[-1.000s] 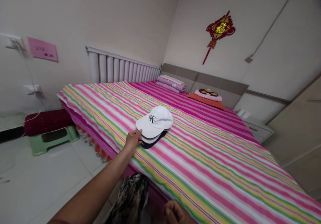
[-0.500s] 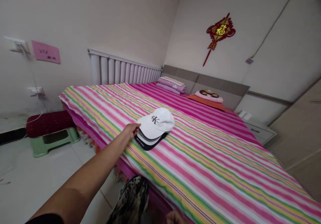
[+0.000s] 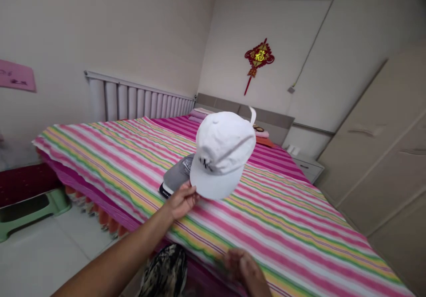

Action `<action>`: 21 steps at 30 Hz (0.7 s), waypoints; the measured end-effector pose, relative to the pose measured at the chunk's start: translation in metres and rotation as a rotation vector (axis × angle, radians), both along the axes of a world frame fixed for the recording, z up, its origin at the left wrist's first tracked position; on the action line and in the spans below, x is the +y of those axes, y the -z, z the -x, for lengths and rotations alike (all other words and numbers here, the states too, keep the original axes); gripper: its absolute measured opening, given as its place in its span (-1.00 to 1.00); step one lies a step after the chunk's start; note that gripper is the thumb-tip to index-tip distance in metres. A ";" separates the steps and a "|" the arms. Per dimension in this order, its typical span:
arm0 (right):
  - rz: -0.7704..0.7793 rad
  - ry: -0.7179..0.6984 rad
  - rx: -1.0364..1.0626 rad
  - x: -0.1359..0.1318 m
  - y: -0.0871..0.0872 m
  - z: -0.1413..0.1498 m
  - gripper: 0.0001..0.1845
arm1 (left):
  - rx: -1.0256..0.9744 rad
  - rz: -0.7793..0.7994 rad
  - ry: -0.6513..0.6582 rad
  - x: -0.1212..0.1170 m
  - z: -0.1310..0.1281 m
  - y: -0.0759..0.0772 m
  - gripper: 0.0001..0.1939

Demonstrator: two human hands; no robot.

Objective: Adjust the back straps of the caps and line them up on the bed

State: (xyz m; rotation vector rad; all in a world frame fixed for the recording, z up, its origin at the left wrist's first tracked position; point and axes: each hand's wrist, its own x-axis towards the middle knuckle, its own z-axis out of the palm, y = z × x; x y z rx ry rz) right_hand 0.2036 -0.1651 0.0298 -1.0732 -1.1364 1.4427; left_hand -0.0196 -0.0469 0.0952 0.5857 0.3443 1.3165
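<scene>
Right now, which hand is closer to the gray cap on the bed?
Left. The left hand is just in front of the gray cap, holding the white cap by its brim. The right hand is farther away, near the edge of the striped bedspread.

From my head, facing forward and down, near my left hand point(image 3: 181, 201) and right hand point(image 3: 242, 268), bed point(image 3: 282, 208) beyond

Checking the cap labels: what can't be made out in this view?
Head view:
Badge on the grey cap: partly hidden by the white cap, too small to read.
Logo on the white cap: too blurred to read.
Patterned cloth: cut off by the bottom edge.
Right hand: wrist cut off by the bottom edge.
</scene>
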 end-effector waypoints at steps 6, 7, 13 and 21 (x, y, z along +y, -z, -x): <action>-0.248 0.016 0.285 -0.008 -0.091 -0.017 -0.28 | -0.014 0.123 0.227 -0.084 -0.035 0.076 -0.70; -0.243 0.023 0.327 -0.012 -0.095 -0.015 -0.31 | -0.007 0.129 0.276 -0.095 -0.037 0.086 -0.68; -0.080 0.219 0.572 -0.035 -0.080 -0.005 -0.60 | -0.004 -0.033 0.572 -0.113 -0.030 0.101 -0.60; -0.096 0.240 0.412 -0.072 -0.061 -0.023 -0.66 | 0.067 0.015 0.634 -0.093 -0.037 0.049 -0.61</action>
